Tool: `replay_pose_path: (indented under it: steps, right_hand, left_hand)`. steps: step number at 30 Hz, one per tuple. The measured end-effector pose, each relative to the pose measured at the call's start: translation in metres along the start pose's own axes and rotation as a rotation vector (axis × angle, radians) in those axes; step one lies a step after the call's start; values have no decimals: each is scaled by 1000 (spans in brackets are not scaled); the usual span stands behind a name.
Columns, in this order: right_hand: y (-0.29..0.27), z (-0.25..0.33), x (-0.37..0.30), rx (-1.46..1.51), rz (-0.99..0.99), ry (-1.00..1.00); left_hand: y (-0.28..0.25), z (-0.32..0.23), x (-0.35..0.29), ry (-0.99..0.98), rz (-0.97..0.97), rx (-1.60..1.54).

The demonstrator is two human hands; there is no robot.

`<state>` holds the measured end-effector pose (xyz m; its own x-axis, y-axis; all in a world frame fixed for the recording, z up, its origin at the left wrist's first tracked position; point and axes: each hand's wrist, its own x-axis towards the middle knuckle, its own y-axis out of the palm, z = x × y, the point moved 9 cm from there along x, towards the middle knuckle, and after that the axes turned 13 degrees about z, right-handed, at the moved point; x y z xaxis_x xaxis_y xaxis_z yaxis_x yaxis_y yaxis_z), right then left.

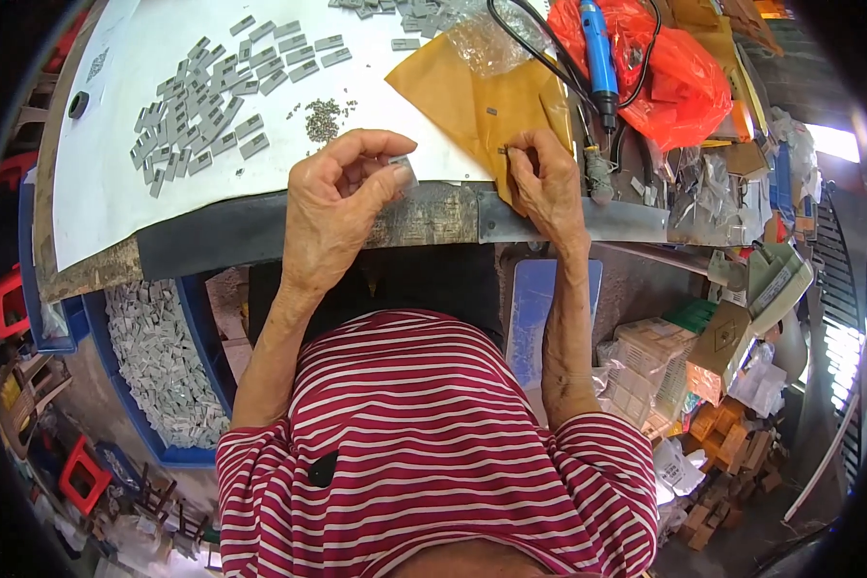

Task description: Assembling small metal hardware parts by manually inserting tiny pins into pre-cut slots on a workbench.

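Near the front edge of the white-covered table, my left hand [329,207] is closed, pinching a small grey rectangular block [405,171] between thumb and fingers. To the right, above brown paper [443,91], my right hand [549,188] is closed in a pinch. A tiny dark piece [502,150] shows at its fingertips, too small to name. Another small dark piece [491,111] lies on the paper. Beyond my left hand is a little heap of small metal parts [323,120], possibly screws. Many similar grey blocks [207,111] are spread out at the left.
A blue electric screwdriver [598,58] stands at the back right with its black cable, by a red plastic bag [684,101]. Below the table's left side, a blue bin [197,332] holds many grey pieces. Cartons [645,361] stand at lower right.
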<state>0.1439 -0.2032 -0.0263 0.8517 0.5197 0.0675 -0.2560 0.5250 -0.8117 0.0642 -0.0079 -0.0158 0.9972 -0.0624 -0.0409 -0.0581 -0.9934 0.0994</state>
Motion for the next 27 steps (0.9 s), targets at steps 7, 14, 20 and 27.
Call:
replay_pose_path:
  steps: [7,14,20,27]
  right_hand:
    - [-1,-4,1,-51,-33,65]
    - [1,-4,1,113,45,179]
    - [0,13,5,-169,-2,37]
    - [1,-9,0,-23,0,231]
  left_hand:
    - [-3,2,-5,-16,9,-5]
    - [-9,3,-10,16,0,-75]
    - [-12,1,-12,29,20,-80]
    - [-15,3,-10,25,57,-125]
